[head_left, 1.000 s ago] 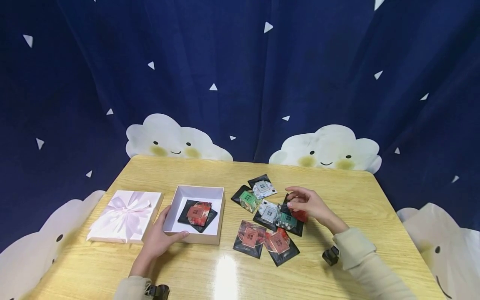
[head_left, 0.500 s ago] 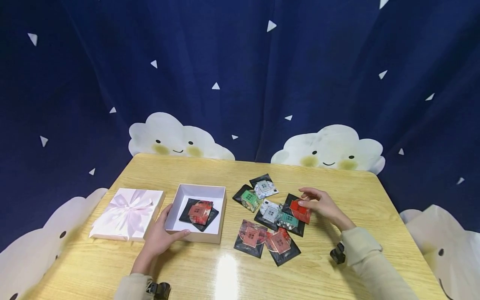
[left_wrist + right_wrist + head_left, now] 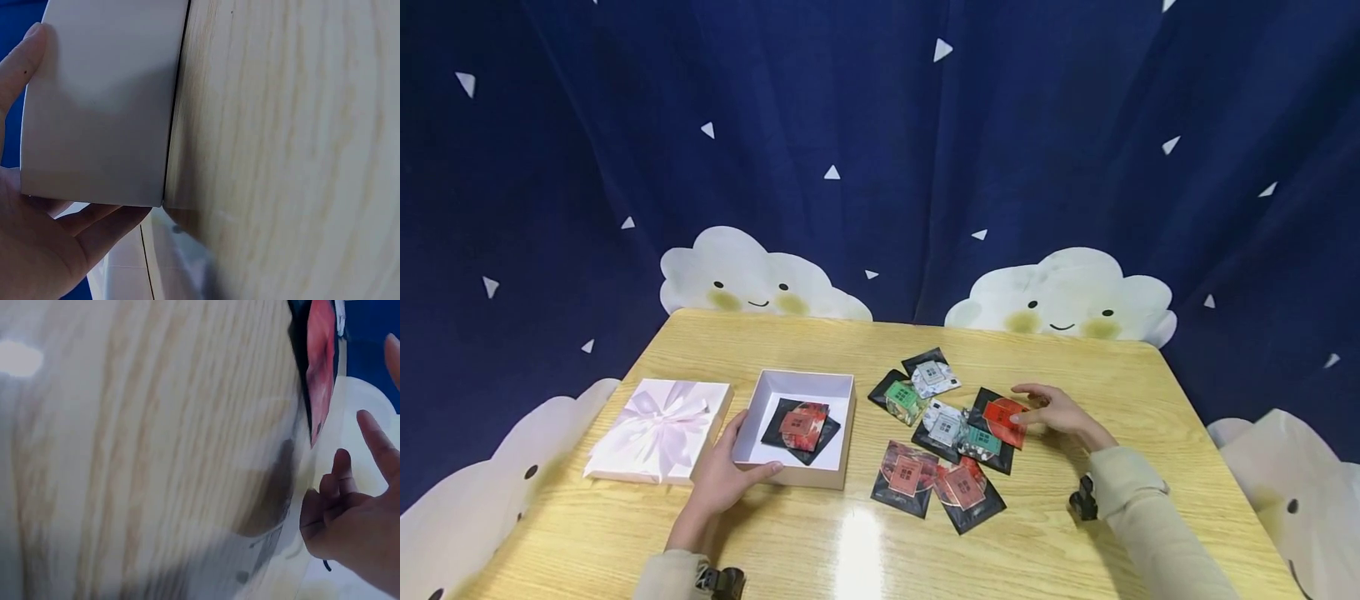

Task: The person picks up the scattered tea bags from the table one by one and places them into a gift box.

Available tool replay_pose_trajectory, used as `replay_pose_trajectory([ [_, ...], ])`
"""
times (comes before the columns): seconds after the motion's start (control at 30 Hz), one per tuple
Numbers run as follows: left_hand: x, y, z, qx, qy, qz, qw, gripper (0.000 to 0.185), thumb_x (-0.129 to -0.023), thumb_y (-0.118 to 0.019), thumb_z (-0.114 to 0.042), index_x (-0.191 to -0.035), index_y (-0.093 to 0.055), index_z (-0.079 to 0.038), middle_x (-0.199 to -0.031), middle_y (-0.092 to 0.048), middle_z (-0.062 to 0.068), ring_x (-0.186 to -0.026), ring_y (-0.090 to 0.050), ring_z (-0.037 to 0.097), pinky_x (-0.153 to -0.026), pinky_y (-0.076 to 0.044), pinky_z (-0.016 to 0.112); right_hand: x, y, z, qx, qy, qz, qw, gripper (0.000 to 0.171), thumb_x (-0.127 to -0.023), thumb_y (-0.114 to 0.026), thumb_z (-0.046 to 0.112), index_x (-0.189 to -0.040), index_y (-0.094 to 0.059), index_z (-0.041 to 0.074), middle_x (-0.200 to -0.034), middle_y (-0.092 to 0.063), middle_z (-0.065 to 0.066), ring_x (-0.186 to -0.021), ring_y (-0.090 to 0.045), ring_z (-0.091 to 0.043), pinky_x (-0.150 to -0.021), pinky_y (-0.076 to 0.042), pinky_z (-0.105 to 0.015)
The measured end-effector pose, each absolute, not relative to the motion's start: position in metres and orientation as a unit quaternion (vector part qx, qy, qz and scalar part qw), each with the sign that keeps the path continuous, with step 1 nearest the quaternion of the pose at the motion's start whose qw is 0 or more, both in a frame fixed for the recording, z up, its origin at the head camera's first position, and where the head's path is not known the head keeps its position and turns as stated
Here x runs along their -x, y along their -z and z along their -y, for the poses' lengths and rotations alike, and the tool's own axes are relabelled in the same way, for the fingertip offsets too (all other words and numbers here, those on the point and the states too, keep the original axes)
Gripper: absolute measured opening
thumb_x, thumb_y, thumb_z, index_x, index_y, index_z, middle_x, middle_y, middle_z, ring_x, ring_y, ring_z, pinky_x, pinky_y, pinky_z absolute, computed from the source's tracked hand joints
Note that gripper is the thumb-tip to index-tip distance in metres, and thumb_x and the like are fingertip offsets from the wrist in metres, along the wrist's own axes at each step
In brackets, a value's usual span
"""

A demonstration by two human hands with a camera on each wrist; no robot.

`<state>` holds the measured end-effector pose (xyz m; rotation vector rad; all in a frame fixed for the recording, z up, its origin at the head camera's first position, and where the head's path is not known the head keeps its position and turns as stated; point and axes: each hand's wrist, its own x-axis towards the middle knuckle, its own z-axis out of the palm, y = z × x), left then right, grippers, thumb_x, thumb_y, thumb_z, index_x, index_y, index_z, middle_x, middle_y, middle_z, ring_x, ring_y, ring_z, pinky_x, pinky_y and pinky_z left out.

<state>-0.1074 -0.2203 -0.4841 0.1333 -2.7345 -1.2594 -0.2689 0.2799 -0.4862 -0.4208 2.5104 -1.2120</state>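
Foil, thin and glossy: the red-faced black square sachet (image 3: 1002, 419) looks light, floppy and slick to me, best pinched at a free corner. It lies on the pale wooden table (image 3: 1135, 392) at the heap's right edge. My right hand (image 3: 1054, 410) touches its near edge, fingers relaxed, gripping nothing. My left hand (image 3: 721, 477) clasps the open white cardboard box (image 3: 842, 433) by its near corner. My right wrist view is blurred; the fingertip contact is hard to read.

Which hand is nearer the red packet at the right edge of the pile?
Right. The right hand has fingertips at the red packet, seemingly touching it. The left hand is far off, gripping the open box.
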Motion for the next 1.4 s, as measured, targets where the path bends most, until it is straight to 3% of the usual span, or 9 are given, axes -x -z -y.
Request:
replay_pose_trajectory([
  [0.23, 0.107, 0.485, 0.220, -0.042, 0.419, 0.905, 0.064, 0.100, -0.065, -0.082, -0.029, -0.139, -0.024, 0.005, -0.136, -0.032, 0.032, -0.123, -0.033, 0.045, -0.100, -0.030, 0.054, 0.271, 0.489, -0.281, 0.117, 0.401, -0.889, 0.189, 0.067, -0.071, -0.077, 0.024, -0.124, -0.049, -0.006, -0.126, -0.045, -0.028, -0.112, -0.041, -0.042, -0.090, -0.038, -0.053],
  [0.53, 0.108, 0.485, 0.220, -0.039, 0.418, 0.905, 0.071, 0.100, -0.065, -0.082, -0.029, -0.139, -0.024, 0.005, -0.136, -0.033, 0.032, -0.123, -0.034, 0.045, -0.100, -0.030, 0.054, 0.273, 0.493, -0.279, 0.139, 0.369, -0.909, 0.139, 0.053, -0.065, -0.080, 0.012, -0.109, -0.057, -0.007, -0.107, -0.055, -0.022, -0.091, -0.045, -0.029, -0.074, -0.039, -0.036],
  [0.67, 0.108, 0.485, 0.220, -0.038, 0.420, 0.904, 0.071, 0.100, -0.065, -0.082, -0.028, -0.139, -0.024, 0.005, -0.136, -0.033, 0.032, -0.123, -0.033, 0.045, -0.100, -0.029, 0.054, 0.271, 0.495, -0.277, 0.114, 0.366, -0.914, 0.129, 0.047, -0.063, -0.080, 0.007, -0.102, -0.057, -0.006, -0.102, -0.055, -0.019, -0.089, -0.042, -0.028, -0.074, -0.037, -0.036],
  [0.97, 0.109, 0.486, 0.218, -0.042, 0.424, 0.902, 0.068, 0.100, -0.065, -0.083, -0.029, -0.139, -0.024, 0.005, -0.136, -0.033, 0.032, -0.124, -0.033, 0.045, -0.100, -0.029, 0.054, 0.264, 0.486, -0.281, 0.097, 0.462, -0.870, 0.140, 0.025, -0.076, -0.063, -0.006, -0.098, -0.053, -0.011, -0.078, -0.056, -0.009, -0.063, -0.046, -0.016, -0.050, -0.039, -0.026],
  [1.17, 0.109, 0.484, 0.218, -0.045, 0.426, 0.901, 0.066, 0.100, -0.065, -0.083, -0.028, -0.139, -0.023, 0.005, -0.137, -0.032, 0.032, -0.123, -0.033, 0.045, -0.100, -0.029, 0.054, 0.265, 0.479, -0.286, 0.081, 0.497, -0.851, 0.149, 0.028, -0.084, -0.054, -0.006, -0.110, -0.052, -0.017, -0.084, -0.063, -0.013, -0.068, -0.061, -0.017, -0.060, -0.054, -0.033],
  [1.4, 0.108, 0.484, 0.219, -0.041, 0.426, 0.901, 0.069, 0.100, -0.064, -0.083, -0.028, -0.139, -0.024, 0.005, -0.136, -0.033, 0.032, -0.122, -0.035, 0.045, -0.099, -0.031, 0.054, 0.259, 0.472, -0.285, 0.054, 0.520, -0.840, 0.147, 0.032, -0.085, -0.054, -0.006, -0.114, -0.051, -0.018, -0.089, -0.064, -0.015, -0.070, -0.063, -0.015, -0.066, -0.055, -0.035],
])
